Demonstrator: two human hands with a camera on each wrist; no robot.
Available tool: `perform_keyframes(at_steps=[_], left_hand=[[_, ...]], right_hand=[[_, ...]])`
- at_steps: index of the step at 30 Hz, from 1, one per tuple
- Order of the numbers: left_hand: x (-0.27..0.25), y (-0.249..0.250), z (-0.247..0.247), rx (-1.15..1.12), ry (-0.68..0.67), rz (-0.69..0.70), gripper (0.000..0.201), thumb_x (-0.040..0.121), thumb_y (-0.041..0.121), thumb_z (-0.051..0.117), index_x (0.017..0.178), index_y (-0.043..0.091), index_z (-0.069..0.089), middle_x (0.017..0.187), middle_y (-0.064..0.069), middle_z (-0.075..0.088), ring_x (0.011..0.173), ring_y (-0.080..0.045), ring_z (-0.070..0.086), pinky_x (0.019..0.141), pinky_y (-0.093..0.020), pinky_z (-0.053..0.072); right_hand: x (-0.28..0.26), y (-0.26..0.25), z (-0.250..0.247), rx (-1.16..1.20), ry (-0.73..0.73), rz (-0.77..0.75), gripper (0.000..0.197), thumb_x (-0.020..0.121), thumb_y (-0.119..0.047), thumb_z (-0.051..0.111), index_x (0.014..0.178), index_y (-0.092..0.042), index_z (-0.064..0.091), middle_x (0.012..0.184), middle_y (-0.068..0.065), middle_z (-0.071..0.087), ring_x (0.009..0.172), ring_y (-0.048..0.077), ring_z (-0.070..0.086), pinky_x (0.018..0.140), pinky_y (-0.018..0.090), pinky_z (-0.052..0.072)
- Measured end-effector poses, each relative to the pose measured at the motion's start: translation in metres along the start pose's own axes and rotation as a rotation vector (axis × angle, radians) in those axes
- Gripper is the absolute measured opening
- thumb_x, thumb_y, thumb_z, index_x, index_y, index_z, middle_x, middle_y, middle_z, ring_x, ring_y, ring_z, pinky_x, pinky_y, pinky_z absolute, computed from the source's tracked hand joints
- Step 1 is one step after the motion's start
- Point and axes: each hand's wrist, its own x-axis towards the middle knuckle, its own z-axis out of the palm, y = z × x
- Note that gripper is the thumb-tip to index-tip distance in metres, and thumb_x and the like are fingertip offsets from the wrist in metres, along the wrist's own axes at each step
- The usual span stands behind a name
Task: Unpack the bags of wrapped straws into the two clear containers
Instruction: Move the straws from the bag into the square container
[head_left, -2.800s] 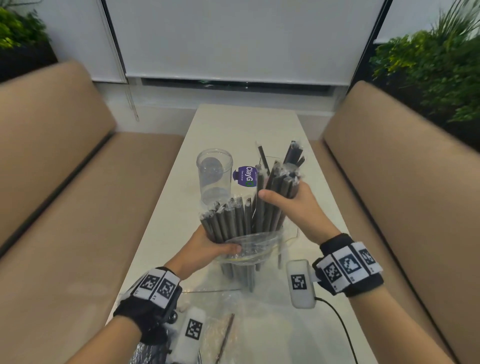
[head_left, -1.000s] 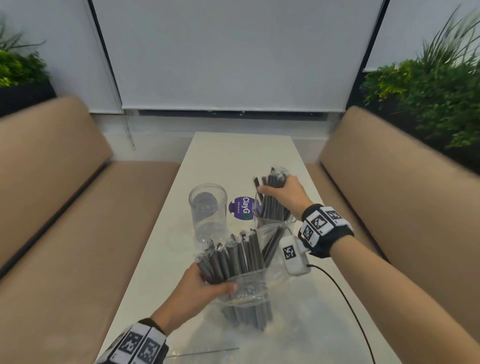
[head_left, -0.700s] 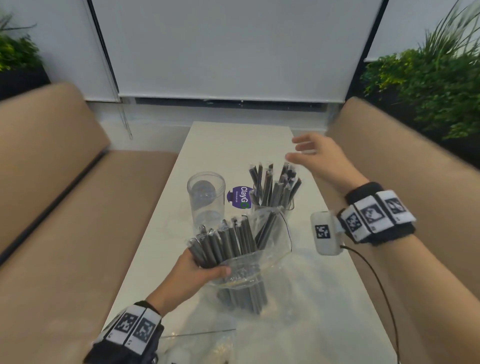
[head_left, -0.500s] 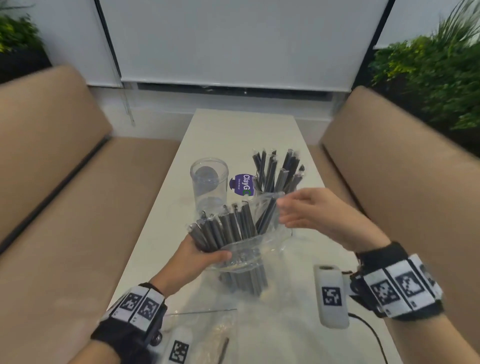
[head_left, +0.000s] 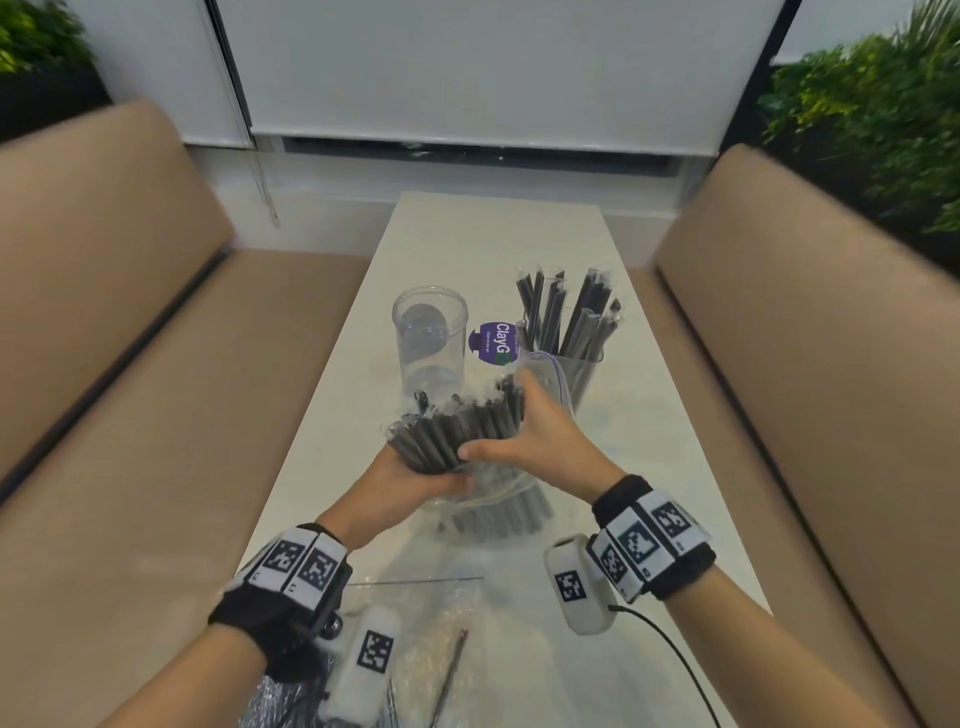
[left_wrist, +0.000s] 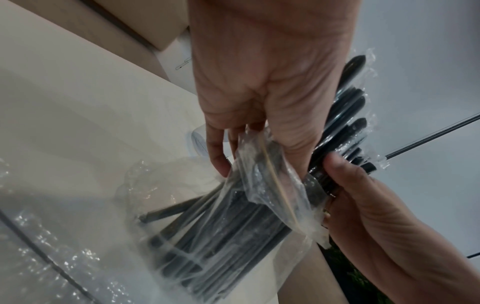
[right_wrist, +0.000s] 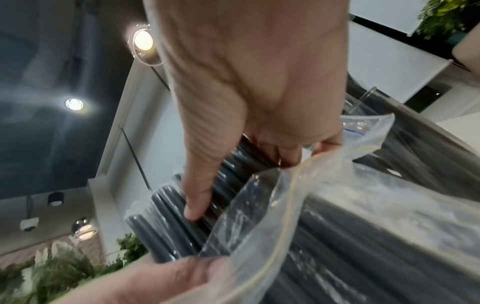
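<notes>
While the left hand (head_left: 410, 480) grips the bag (head_left: 498, 499) at frame centre, the right hand (head_left: 540, 441) grasps its wrapped straws (head_left: 457, 431).

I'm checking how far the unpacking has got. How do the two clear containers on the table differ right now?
The left container holds no straws; the right container holds a spread bunch of wrapped straws. The left container is in full view, while the right container is partly hidden behind the bag and right hand. Both are clear and stand upright on the table.
</notes>
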Motion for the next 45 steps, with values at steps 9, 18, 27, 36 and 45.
perform_keyframes(at_steps=[9, 18, 27, 36, 45], left_hand=[[0.010, -0.002, 0.001, 0.056, 0.014, -0.005, 0.046, 0.075, -0.001, 0.079, 0.113, 0.020, 0.068, 0.106, 0.001, 0.075, 0.091, 0.000, 0.069, 0.074, -0.012, 0.053], [0.014, 0.000, 0.001, 0.061, 0.021, -0.031, 0.044, 0.076, 0.000, 0.079, 0.114, 0.015, 0.065, 0.097, 0.000, 0.068, 0.075, 0.010, 0.063, 0.066, -0.005, 0.048], [0.012, -0.002, -0.001, 0.029, 0.036, -0.069, 0.042, 0.078, -0.001, 0.076, 0.114, 0.017, 0.065, 0.097, 0.001, 0.069, 0.077, 0.007, 0.065, 0.068, -0.009, 0.051], [0.009, -0.001, -0.003, -0.006, 0.011, -0.079, 0.039, 0.078, -0.002, 0.075, 0.111, 0.017, 0.065, 0.093, -0.002, 0.066, 0.076, 0.002, 0.066, 0.065, -0.012, 0.052], [0.006, -0.002, -0.001, -0.045, 0.021, -0.091, 0.040, 0.078, -0.004, 0.075, 0.110, 0.017, 0.065, 0.095, 0.000, 0.067, 0.077, 0.006, 0.065, 0.065, -0.009, 0.050]], right_hand=[[0.001, -0.003, -0.013, 0.208, 0.102, -0.086, 0.027, 0.076, -0.025, 0.081, 0.097, -0.012, 0.070, 0.087, 0.010, 0.073, 0.082, 0.014, 0.069, 0.077, 0.033, 0.058], [0.012, -0.039, -0.068, 0.409, 0.347, -0.132, 0.017, 0.090, -0.009, 0.064, 0.096, 0.007, 0.067, 0.087, 0.009, 0.074, 0.080, 0.015, 0.071, 0.079, 0.027, 0.056], [0.030, -0.114, -0.154, 0.595, 0.562, -0.230, 0.006, 0.092, -0.009, 0.062, 0.093, -0.011, 0.057, 0.089, 0.008, 0.069, 0.085, 0.022, 0.071, 0.082, 0.034, 0.061], [0.089, -0.086, -0.148, 0.320, 0.788, -0.182, 0.017, 0.087, -0.020, 0.068, 0.100, -0.018, 0.056, 0.092, -0.011, 0.064, 0.087, 0.005, 0.065, 0.084, 0.022, 0.054], [0.098, -0.046, -0.130, 0.370, 0.916, -0.098, 0.021, 0.089, -0.019, 0.066, 0.107, -0.013, 0.058, 0.087, -0.012, 0.062, 0.084, 0.010, 0.063, 0.075, 0.017, 0.052]])
